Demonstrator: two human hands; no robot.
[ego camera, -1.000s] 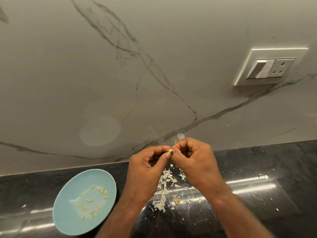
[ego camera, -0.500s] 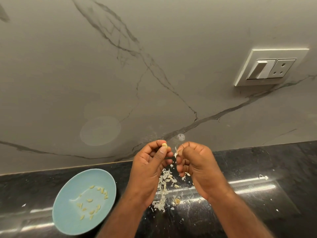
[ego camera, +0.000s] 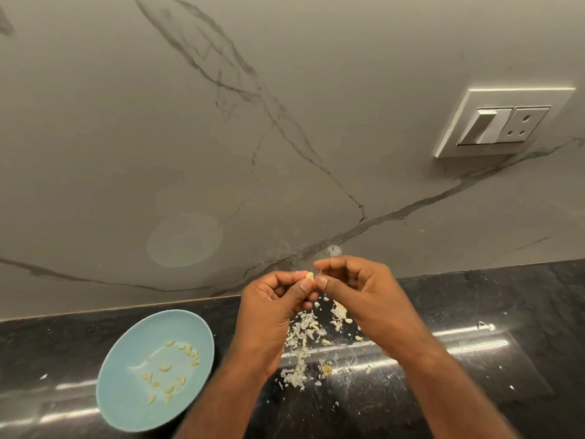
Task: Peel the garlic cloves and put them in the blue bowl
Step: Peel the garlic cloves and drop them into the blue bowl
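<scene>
Two bare hands are raised close together over the rear edge of the black countertop (ego camera: pixel 474 391), about midway along it, where it meets the veined marble wall (ego camera: pixel 221 153). The left hand (ego camera: pixel 269 315) has its fingers curled in and pinches one small pale garlic clove (ego camera: pixel 309 275) between thumb tip and forefinger, with the clove standing up clear above the thumbnail. The right hand (ego camera: pixel 357 299) is also curled, and its thumb tip and forefinger are drawn together just beside the clove. Whether they grip the clove, a shred of skin or nothing cannot be told. The blue bowl (ego camera: pixel 126 407) sits on the countertop toward its front left, to the left of the left forearm and apart from it. Roughly fifteen to twenty peeled cloves (ego camera: pixel 164 368) lie scattered across the floor of the bowl. A loose heap of white garlic skins (ego camera: pixel 300 343) lies on the countertop beneath and between the hands, trailing toward the front edge, with a few small yellowish bits among it. Stray flecks of skin are dotted further to the right and left of the heap. A white switch and socket plate (ego camera: pixel 503 122) is fixed to the wall at upper right.
</scene>
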